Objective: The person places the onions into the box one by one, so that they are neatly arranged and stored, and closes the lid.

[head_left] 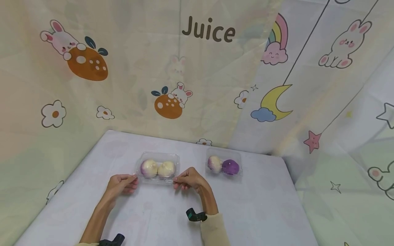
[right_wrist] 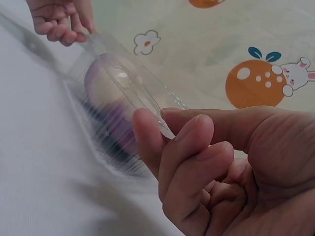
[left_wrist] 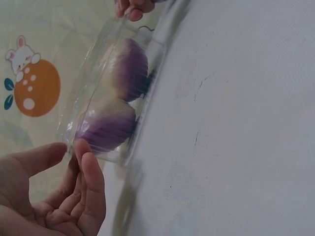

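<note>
A clear plastic clamshell box (head_left: 157, 180) holds two round, turnip-like vegetables (head_left: 166, 169), cream on top and purple lower down. My left hand (head_left: 122, 184) pinches the rim at the box's left end between thumb and fingertips. At its right front corner, my right hand (head_left: 191, 179) pinches the rim the same way, as the right wrist view shows up close. The lid lies over the vegetables. Whether the box's base touches the table cannot be told. To the right stands a second clear box (head_left: 209, 152) with one cream-and-purple vegetable (head_left: 214, 164) and one mostly purple (head_left: 230, 167).
Both boxes are toward the far side of a white-covered table (head_left: 252, 205). Behind the table hangs a printed curtain (head_left: 129, 92) with rabbits, flowers and the word Juice. Dark wrist cameras (head_left: 195, 215) are strapped to both forearms.
</note>
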`<control>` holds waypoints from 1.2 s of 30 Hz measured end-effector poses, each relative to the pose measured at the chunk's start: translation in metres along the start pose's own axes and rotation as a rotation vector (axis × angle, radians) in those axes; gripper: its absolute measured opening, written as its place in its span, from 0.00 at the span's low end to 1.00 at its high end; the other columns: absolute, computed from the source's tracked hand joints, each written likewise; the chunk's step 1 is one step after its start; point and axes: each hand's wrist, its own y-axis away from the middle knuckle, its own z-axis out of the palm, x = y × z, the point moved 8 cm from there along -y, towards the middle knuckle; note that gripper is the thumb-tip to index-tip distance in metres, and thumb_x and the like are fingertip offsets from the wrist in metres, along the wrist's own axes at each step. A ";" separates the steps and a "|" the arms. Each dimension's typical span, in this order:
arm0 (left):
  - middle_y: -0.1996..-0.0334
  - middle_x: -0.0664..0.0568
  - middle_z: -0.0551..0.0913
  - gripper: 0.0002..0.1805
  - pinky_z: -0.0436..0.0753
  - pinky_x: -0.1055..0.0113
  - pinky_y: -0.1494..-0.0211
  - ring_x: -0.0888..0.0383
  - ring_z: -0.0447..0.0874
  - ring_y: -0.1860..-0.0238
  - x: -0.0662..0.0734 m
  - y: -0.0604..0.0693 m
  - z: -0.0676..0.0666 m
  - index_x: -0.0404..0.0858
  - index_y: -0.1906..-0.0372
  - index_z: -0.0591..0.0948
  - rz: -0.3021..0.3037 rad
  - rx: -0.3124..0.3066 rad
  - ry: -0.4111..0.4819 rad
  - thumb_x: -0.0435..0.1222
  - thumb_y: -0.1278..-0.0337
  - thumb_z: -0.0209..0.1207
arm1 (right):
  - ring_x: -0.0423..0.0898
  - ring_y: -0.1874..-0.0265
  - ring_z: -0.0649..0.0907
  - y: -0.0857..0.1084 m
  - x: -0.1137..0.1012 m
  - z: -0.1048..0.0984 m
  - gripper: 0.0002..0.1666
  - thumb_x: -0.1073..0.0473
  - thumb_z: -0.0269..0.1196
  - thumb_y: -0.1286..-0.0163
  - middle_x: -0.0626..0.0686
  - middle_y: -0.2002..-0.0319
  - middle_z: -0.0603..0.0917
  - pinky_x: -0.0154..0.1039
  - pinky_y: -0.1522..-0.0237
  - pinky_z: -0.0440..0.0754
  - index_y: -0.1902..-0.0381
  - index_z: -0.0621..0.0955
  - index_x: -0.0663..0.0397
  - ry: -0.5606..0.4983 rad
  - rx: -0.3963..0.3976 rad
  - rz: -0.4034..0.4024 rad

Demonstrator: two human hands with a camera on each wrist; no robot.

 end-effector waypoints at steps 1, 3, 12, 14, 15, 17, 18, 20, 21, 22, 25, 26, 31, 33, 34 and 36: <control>0.67 0.54 0.93 0.21 0.96 0.69 0.61 0.64 0.92 0.67 -0.001 0.000 0.000 0.22 0.49 0.87 -0.001 0.001 0.006 0.41 0.22 0.66 | 0.35 0.84 0.80 0.000 0.001 0.000 0.12 0.61 0.74 0.27 0.53 0.74 0.93 0.24 0.81 0.77 0.59 0.92 0.70 -0.006 -0.001 0.002; 0.67 0.55 0.93 0.21 0.96 0.69 0.61 0.64 0.92 0.67 -0.001 0.000 0.001 0.22 0.49 0.86 0.000 0.001 0.011 0.41 0.22 0.66 | 0.34 0.84 0.79 0.000 0.002 0.002 0.13 0.61 0.74 0.26 0.52 0.74 0.93 0.24 0.81 0.76 0.59 0.92 0.71 -0.004 0.001 -0.003; 0.70 0.56 0.92 0.18 0.95 0.72 0.61 0.64 0.91 0.69 0.001 -0.001 0.002 0.21 0.50 0.86 -0.003 0.030 0.047 0.37 0.23 0.66 | 0.34 0.85 0.78 0.000 0.003 0.003 0.13 0.63 0.73 0.26 0.49 0.77 0.91 0.24 0.81 0.76 0.61 0.91 0.73 -0.013 0.036 -0.027; 0.69 0.56 0.92 0.18 0.95 0.73 0.61 0.65 0.91 0.69 0.000 -0.001 0.002 0.20 0.49 0.86 -0.001 0.022 0.054 0.36 0.23 0.66 | 0.34 0.84 0.79 0.000 0.003 0.003 0.13 0.63 0.72 0.26 0.49 0.77 0.91 0.24 0.81 0.76 0.61 0.91 0.73 -0.018 0.039 -0.026; 0.69 0.56 0.93 0.18 0.95 0.73 0.61 0.65 0.91 0.69 0.000 -0.002 0.002 0.20 0.49 0.86 -0.003 0.017 0.055 0.35 0.23 0.66 | 0.34 0.84 0.79 0.001 0.003 0.003 0.13 0.63 0.72 0.26 0.49 0.77 0.91 0.24 0.81 0.76 0.61 0.91 0.73 -0.020 0.040 -0.028; 0.69 0.56 0.93 0.17 0.95 0.73 0.61 0.65 0.91 0.69 -0.003 -0.004 0.002 0.19 0.49 0.86 -0.009 0.014 0.062 0.35 0.23 0.66 | 0.35 0.84 0.79 0.001 0.003 0.003 0.13 0.63 0.72 0.26 0.49 0.77 0.90 0.24 0.81 0.76 0.61 0.91 0.73 -0.019 0.039 -0.031; 0.69 0.56 0.93 0.17 0.95 0.73 0.61 0.65 0.91 0.69 -0.004 -0.005 0.002 0.20 0.49 0.86 -0.012 0.014 0.068 0.34 0.23 0.66 | 0.35 0.84 0.79 0.001 0.002 0.003 0.13 0.63 0.72 0.26 0.49 0.77 0.90 0.24 0.81 0.76 0.61 0.91 0.73 -0.020 0.038 -0.033; 0.69 0.56 0.93 0.17 0.95 0.73 0.60 0.66 0.91 0.69 -0.006 -0.006 0.002 0.19 0.48 0.85 -0.017 0.016 0.075 0.34 0.23 0.66 | 0.35 0.84 0.79 0.003 0.002 0.003 0.13 0.63 0.72 0.26 0.49 0.77 0.90 0.24 0.81 0.77 0.61 0.91 0.74 -0.022 0.039 -0.035; 0.69 0.56 0.93 0.17 0.95 0.73 0.60 0.66 0.91 0.69 -0.006 -0.006 0.003 0.19 0.48 0.85 -0.016 0.016 0.076 0.34 0.23 0.66 | 0.35 0.84 0.79 0.003 0.002 0.003 0.13 0.63 0.72 0.26 0.49 0.77 0.90 0.24 0.81 0.77 0.61 0.91 0.74 -0.022 0.040 -0.037; 0.69 0.56 0.93 0.17 0.95 0.73 0.60 0.66 0.91 0.69 -0.006 -0.006 0.003 0.20 0.48 0.85 -0.014 0.018 0.078 0.34 0.24 0.66 | 0.35 0.84 0.79 0.003 0.002 0.003 0.13 0.63 0.72 0.26 0.49 0.76 0.90 0.24 0.81 0.77 0.60 0.91 0.74 -0.021 0.041 -0.037; 0.69 0.56 0.93 0.18 0.95 0.73 0.60 0.65 0.91 0.69 -0.005 -0.005 0.003 0.20 0.48 0.86 -0.008 0.022 0.075 0.35 0.24 0.67 | 0.35 0.84 0.79 0.003 0.002 0.002 0.14 0.62 0.72 0.26 0.50 0.76 0.91 0.25 0.80 0.77 0.60 0.91 0.73 -0.024 0.039 -0.038; 0.69 0.56 0.93 0.18 0.95 0.73 0.60 0.65 0.91 0.69 -0.004 -0.004 0.003 0.20 0.48 0.86 -0.004 0.022 0.070 0.35 0.24 0.67 | 0.35 0.84 0.79 0.003 0.003 0.002 0.13 0.62 0.72 0.26 0.49 0.76 0.91 0.25 0.80 0.77 0.60 0.91 0.73 -0.027 0.038 -0.037; 0.68 0.56 0.93 0.19 0.95 0.72 0.60 0.65 0.91 0.68 0.000 -0.004 0.004 0.20 0.47 0.85 0.010 0.021 0.042 0.37 0.23 0.66 | 0.34 0.84 0.80 0.001 0.005 0.002 0.11 0.62 0.72 0.25 0.48 0.76 0.91 0.23 0.80 0.78 0.61 0.92 0.68 -0.047 0.040 -0.042; 0.67 0.55 0.93 0.20 0.95 0.72 0.60 0.66 0.91 0.67 0.002 -0.005 0.004 0.20 0.46 0.85 0.014 0.017 0.036 0.37 0.22 0.66 | 0.34 0.85 0.80 0.001 0.004 0.001 0.10 0.63 0.71 0.25 0.48 0.76 0.91 0.23 0.81 0.78 0.61 0.92 0.68 -0.052 0.050 -0.055; 0.66 0.55 0.93 0.20 0.95 0.72 0.61 0.65 0.91 0.67 0.002 -0.006 0.005 0.20 0.46 0.85 0.011 0.019 0.039 0.37 0.23 0.66 | 0.34 0.85 0.80 0.001 0.004 0.001 0.10 0.63 0.71 0.25 0.48 0.76 0.91 0.23 0.81 0.78 0.61 0.92 0.68 -0.059 0.057 -0.062; 0.66 0.54 0.94 0.20 0.95 0.71 0.61 0.65 0.92 0.67 0.002 -0.008 0.006 0.21 0.46 0.85 0.008 0.015 0.038 0.38 0.22 0.66 | 0.35 0.85 0.80 0.001 0.005 -0.001 0.10 0.64 0.71 0.25 0.49 0.76 0.91 0.24 0.81 0.78 0.61 0.92 0.69 -0.078 0.075 -0.063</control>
